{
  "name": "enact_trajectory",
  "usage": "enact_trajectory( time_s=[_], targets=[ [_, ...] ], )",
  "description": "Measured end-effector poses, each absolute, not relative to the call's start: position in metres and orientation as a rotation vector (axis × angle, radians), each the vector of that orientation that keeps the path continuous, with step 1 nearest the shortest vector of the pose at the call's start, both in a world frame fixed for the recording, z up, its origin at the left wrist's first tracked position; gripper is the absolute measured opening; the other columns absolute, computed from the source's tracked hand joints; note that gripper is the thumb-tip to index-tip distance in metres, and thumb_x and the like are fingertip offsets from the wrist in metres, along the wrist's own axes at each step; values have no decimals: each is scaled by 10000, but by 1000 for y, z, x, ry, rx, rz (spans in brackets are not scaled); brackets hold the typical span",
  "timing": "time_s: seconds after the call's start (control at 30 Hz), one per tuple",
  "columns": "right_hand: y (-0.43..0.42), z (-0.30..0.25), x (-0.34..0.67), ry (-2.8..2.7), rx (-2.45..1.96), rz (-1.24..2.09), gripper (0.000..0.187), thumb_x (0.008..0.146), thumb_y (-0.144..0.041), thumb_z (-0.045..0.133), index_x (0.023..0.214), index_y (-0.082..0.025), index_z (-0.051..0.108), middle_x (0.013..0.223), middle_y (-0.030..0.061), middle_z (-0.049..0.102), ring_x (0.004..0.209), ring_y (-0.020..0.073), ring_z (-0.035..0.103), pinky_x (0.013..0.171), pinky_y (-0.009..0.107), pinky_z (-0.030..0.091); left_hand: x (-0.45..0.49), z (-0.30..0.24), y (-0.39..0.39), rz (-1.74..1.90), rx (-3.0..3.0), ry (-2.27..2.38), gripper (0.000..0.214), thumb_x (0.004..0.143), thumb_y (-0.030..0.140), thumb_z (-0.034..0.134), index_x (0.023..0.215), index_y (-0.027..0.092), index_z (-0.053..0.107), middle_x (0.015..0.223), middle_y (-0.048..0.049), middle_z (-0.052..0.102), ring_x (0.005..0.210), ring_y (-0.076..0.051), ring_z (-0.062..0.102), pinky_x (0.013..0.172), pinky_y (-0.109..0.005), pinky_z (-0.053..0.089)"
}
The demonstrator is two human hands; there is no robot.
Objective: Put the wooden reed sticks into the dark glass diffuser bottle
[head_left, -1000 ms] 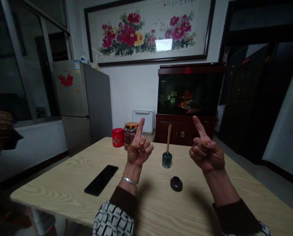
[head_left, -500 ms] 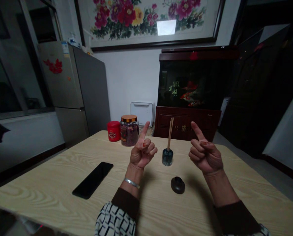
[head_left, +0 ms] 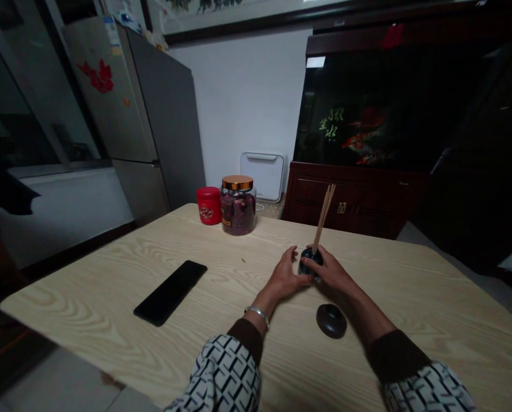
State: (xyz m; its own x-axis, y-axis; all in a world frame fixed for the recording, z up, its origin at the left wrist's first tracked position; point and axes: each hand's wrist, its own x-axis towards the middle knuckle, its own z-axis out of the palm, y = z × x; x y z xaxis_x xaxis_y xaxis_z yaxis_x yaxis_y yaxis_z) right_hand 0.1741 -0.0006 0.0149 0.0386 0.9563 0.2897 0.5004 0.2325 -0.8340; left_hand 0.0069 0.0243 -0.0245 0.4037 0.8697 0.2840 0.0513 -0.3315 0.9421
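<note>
A dark glass reed diffuser (head_left: 306, 266) stands on the table with thin wooden sticks (head_left: 323, 220) rising from its neck, leaning slightly right. My right hand (head_left: 331, 270) grips the bottle from the right, its thumb across the front and fingers around the back. On the other side, my left hand (head_left: 285, 277) curves with fingers spread; its thumb reaches the bottle's lower front, while the fingertips appear apart from the glass. Just in front of my right wrist lies a round dark brown object (head_left: 331, 320) with a raised knob-like middle.
On the wooden table (head_left: 221, 360) lie a black phone (head_left: 170, 292) at left and a tiny brown sliver (head_left: 243, 260). A red canister (head_left: 208, 206) and a copper-lidded jar (head_left: 237, 209) stand at the back. Beyond are a fridge (head_left: 165, 114) and a fish tank (head_left: 367, 114).
Both hands had raised, pointing index fingers above the table; now they are lowered around the diffuser, the right gripping it. The view has tilted downward and turned a little left.
</note>
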Motion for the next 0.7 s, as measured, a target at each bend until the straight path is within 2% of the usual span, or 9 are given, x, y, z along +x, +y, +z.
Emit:
enact_trajectory(
  time_s=[0.13, 0.23, 0.3, 0.4, 0.47, 0.53, 0.57, 0.7],
  targets=[
    [-13, 17, 163, -1527, -1353, 638, 470, 851, -556, 598, 1173, -216, 637, 1160, 90, 681, 1100, 257, 623, 980, 401, 466, 10, -14, 17, 997, 1775, 778, 918, 652, 277, 828, 1456, 193, 393, 1312, -132, 595, 1162, -283, 578, 1020, -431, 446],
    [-13, 27, 149, -1430, -1284, 636, 457, 904, -599, 500, 968, -185, 684, 1017, 94, 708, 974, 240, 650, 905, 375, 490, 13, -11, 14, 1010, 1794, 738, 818, 669, 249, 806, 1408, 208, 458, 1248, -100, 634, 1102, -261, 600, 970, -392, 470],
    [-12, 44, 144, -1333, -1209, 592, 475, 914, -618, 483, 845, -183, 660, 929, 89, 702, 907, 221, 651, 861, 360, 503, 13, -11, 13, 1008, 1799, 738, 750, 671, 290, 817, 1347, 191, 509, 1183, -97, 654, 1057, -254, 608, 932, -378, 481],
    [-13, 85, 158, -1122, -1020, 534, 416, 911, -617, 499, 856, -211, 573, 811, 38, 647, 764, 182, 650, 712, 327, 531, 10, -13, 12, 991, 1806, 733, 717, 660, 383, 841, 1281, 178, 547, 1117, -102, 665, 1014, -258, 613, 900, -383, 487],
    [-19, 112, 185, -1061, -1015, 502, 367, 899, -602, 524, 869, -236, 510, 668, -33, 528, 545, 137, 560, 538, 277, 471, 9, -13, 12, 996, 1800, 708, 728, 651, 399, 851, 1277, 182, 549, 1128, -107, 662, 1036, -266, 610, 924, -396, 479],
    [-32, 123, 219, -1151, -1215, 513, 326, 913, -556, 508, 838, -239, 493, 571, -72, 390, 415, 95, 381, 437, 233, 325, 8, -12, 12, 998, 1792, 696, 728, 650, 391, 855, 1277, 184, 550, 1134, -112, 660, 1051, -271, 609, 948, -411, 471],
    [-41, 121, 236, -1231, -1385, 512, 301, 929, -525, 477, 842, -238, 501, 569, -67, 389, 413, 96, 356, 435, 235, 288, 7, -12, 12, 1000, 1789, 695, 724, 651, 386, 855, 1276, 184, 552, 1135, -113, 660, 1054, -273, 608, 957, -418, 468],
    [-90, 65, 277, -1646, -2210, 66, 236, 932, -399, 461, 804, -217, 539, 689, 44, 572, 592, 180, 528, 542, 298, 316, 8, -13, 11, 1008, 1747, 687, 712, 648, 362, 857, 1269, 179, 561, 1116, -118, 655, 1039, -272, 608, 961, -438, 472]
  ],
)
